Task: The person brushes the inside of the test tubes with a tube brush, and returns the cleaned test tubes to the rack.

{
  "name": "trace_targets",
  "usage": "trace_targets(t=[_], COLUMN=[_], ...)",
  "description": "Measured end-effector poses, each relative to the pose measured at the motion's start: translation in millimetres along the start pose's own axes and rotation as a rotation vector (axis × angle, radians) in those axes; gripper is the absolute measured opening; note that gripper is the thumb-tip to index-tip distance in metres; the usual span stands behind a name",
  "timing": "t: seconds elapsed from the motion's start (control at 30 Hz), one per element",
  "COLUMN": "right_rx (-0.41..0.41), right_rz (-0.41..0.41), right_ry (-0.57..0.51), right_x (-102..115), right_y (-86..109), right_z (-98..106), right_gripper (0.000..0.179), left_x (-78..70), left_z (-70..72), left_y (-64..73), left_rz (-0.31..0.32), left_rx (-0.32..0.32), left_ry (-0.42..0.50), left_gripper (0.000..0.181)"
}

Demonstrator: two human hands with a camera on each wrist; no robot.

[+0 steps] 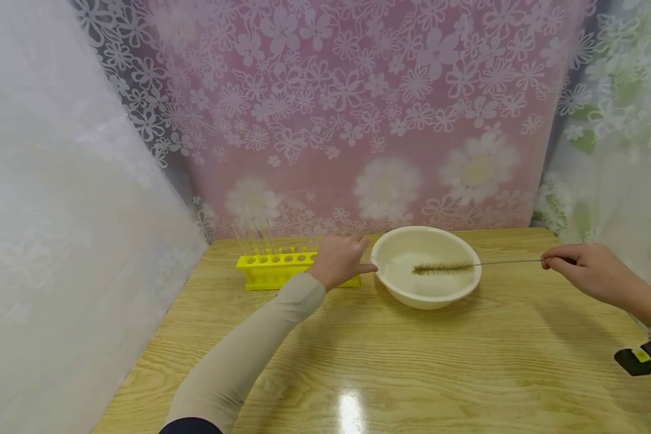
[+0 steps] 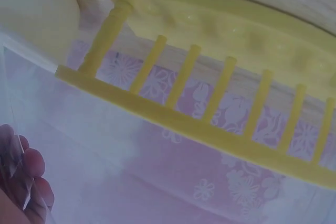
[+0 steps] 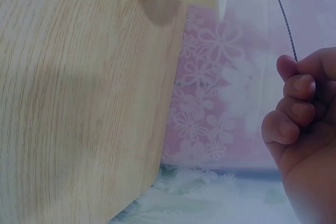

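Note:
My right hand (image 1: 594,271) pinches the thin twisted-wire handle (image 1: 507,262) of a test tube brush between thumb and forefinger. The brush's brown bristles (image 1: 442,268) hang over the white basin (image 1: 425,300), pointing left. In the right wrist view the other fingers are curled in below the wire (image 3: 283,17). My left hand (image 1: 337,260) is between the basin and the yellow test tube rack (image 1: 257,283), overlapping the rack's right end. It holds a clear glass test tube (image 1: 387,263), whose end reaches over the basin's left side. The left wrist view shows fingertips (image 2: 34,162) around the glass.
Several clear test tubes (image 1: 256,235) stand at the rack's left part. Rack and basin sit side by side toward the back of the wooden table (image 1: 412,361). A pink flowered curtain (image 1: 358,120) hangs behind, with pale sheets (image 1: 76,211) on both sides.

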State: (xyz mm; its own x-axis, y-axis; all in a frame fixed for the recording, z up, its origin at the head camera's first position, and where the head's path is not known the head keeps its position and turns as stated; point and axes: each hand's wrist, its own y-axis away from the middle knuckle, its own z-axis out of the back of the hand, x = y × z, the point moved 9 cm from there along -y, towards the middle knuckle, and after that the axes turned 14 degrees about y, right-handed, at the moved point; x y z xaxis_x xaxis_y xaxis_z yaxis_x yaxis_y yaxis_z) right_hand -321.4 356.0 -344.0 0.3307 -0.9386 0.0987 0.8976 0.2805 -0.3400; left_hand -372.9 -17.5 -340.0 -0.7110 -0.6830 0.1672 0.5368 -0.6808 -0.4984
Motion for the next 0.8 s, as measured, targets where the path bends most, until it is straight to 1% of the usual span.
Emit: trace_targets(t=[0.1,0.27,0.4,0.57,0.8], right_rx=[-0.007,-0.019,-0.026,-0.036,-0.036], right_rz=[-0.001,0.014,0.011,0.018,0.016], right_ry=[-0.003,-0.017,-0.018,-0.010,-0.014], right_x=[0.5,2.7,2.4,2.9,4.3], right_y=[0.6,1.9,3.6,3.8,4.2], right_z=[-1.1,-2.1,-1.5,-1.8,-3.1], right_gripper=[0.023,0.024,0.025,0.024,0.023], left_x=[-4.0,-8.8,-11.3,-13.8,-18.9], left_z=[-0.2,-1.8,-2.9,-3.0,-2.3], left_y=[-2.5,-6.8,-8.9,-11.0,-14.3], left_rz=[-0.025,-0.034,-0.037,-0.049,-0.103], left_rx=[0.024,0.099,0.144,0.165,0.168], left_ry=[-0.047,-0.105,-0.119,-0.127,-0.153], left_gripper=[0.059,0.060,0.060,0.059,0.058])
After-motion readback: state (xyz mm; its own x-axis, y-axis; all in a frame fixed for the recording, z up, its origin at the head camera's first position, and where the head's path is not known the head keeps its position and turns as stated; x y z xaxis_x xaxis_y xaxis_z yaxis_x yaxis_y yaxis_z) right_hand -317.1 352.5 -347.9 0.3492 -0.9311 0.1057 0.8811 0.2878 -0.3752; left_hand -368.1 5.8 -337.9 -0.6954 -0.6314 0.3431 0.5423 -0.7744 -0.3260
